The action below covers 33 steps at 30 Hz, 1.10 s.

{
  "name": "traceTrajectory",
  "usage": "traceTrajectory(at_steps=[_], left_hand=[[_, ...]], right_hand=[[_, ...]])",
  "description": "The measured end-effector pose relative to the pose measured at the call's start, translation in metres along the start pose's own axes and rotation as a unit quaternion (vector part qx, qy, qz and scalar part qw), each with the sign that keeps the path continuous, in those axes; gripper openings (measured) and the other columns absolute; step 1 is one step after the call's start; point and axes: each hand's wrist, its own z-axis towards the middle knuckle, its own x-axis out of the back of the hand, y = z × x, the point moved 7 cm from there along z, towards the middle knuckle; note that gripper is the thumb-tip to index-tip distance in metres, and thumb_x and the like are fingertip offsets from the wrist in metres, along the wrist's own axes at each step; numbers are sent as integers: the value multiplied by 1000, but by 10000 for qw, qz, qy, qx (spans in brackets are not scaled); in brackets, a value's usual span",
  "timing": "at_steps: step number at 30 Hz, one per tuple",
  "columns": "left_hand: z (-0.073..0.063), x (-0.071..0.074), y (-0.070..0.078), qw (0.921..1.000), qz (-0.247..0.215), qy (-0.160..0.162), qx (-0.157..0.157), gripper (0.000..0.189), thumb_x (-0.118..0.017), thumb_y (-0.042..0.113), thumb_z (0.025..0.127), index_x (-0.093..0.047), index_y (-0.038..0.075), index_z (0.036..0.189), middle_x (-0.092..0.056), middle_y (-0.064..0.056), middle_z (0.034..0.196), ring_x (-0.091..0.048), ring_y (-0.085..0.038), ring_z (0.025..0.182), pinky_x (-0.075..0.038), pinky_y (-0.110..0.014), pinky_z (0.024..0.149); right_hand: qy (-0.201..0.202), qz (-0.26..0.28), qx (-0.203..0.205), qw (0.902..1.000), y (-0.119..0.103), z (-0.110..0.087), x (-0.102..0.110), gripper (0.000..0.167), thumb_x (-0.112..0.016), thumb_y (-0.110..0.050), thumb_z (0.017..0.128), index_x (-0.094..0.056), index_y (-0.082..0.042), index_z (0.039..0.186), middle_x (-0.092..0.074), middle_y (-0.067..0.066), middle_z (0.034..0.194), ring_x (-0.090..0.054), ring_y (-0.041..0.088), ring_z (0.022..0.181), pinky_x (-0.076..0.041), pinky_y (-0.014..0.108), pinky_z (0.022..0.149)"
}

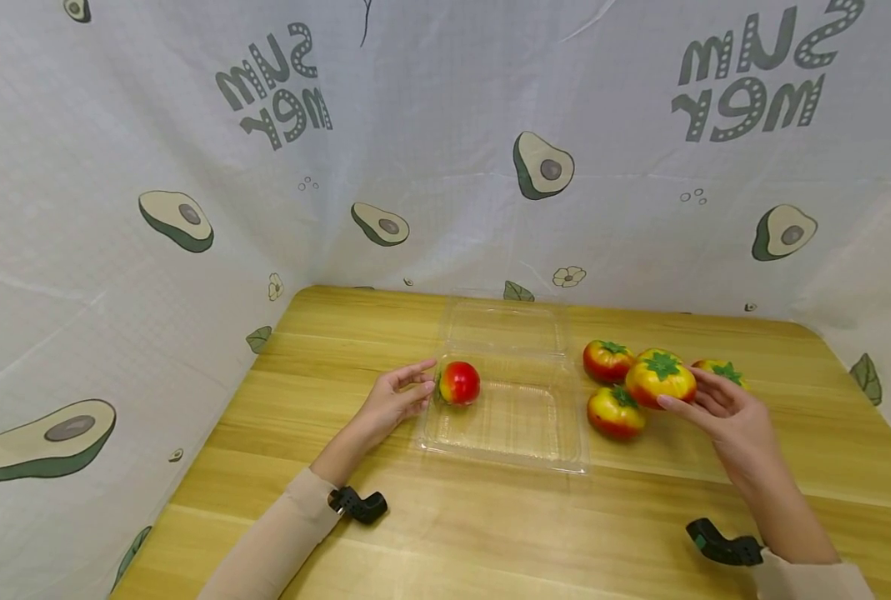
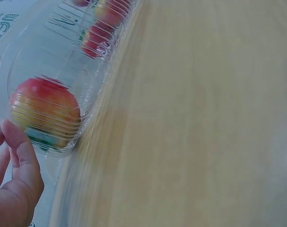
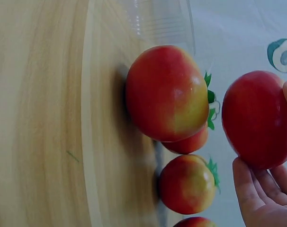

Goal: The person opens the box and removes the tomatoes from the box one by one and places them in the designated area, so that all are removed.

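In the head view, my right hand (image 1: 738, 417) holds a red-and-yellow toy persimmon (image 1: 658, 379) with a green leafy top, raised above the table; the right wrist view shows its red underside (image 3: 259, 120) between thumb and fingers. Three more persimmons lie around it, one at the back (image 1: 608, 360), one in front (image 1: 616, 412), and one partly hidden behind the hand (image 1: 723, 369). A clear plastic box (image 1: 501, 458) stands with its lid folded back. One persimmon (image 1: 460, 383) lies on its side at the box's left end. My left hand (image 1: 396, 398) pinches the box's left rim.
The box's clear lid (image 1: 505, 327) lies toward the back of the wooden table (image 1: 453, 533). Behind and beside the table hangs a white curtain (image 1: 445, 108) printed with avocados. Each wrist wears a black camera mount (image 1: 723, 546).
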Motion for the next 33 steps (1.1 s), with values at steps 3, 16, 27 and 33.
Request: traceTrajectory(at_steps=[3, 16, 27, 33], left_hand=[[-1, 0, 1, 10000, -5, 10, 22, 48, -63, 2, 98, -51, 4, 145, -54, -10, 114, -59, -11, 80, -55, -18, 73], [-1, -1, 1, 10000, -47, 12, 35, 49, -63, 2, 97, -51, 4, 145, -53, -9, 114, -59, -11, 80, -55, -18, 73], [-2, -1, 2, 10000, -76, 49, 28, 49, -62, 1, 98, -51, 3, 145, -54, -9, 113, -59, -11, 79, -56, -18, 73], [-2, -1, 2, 10000, -85, 39, 27, 49, -63, 1, 97, -51, 3, 145, -54, -9, 113, -60, -10, 79, -56, -18, 73]], right_hand=[[77, 6, -33, 10000, 3, -1, 5, 44, -72, 1, 90, -59, -23, 125, -63, -19, 111, -61, -8, 97, -52, 9, 77], [242, 439, -152, 9986, 10, -9, 17, 44, -70, 6, 89, -66, -30, 115, -66, -18, 107, -62, -5, 95, -53, 10, 76], [302, 510, -175, 9981, 22, -11, 28, 45, -70, 6, 89, -65, -29, 117, -63, -20, 113, -60, -7, 98, -52, 10, 78], [409, 805, -144, 9958, 21, -16, 27, 45, -69, 11, 88, -69, -26, 113, -67, -16, 105, -61, -4, 96, -53, 11, 76]])
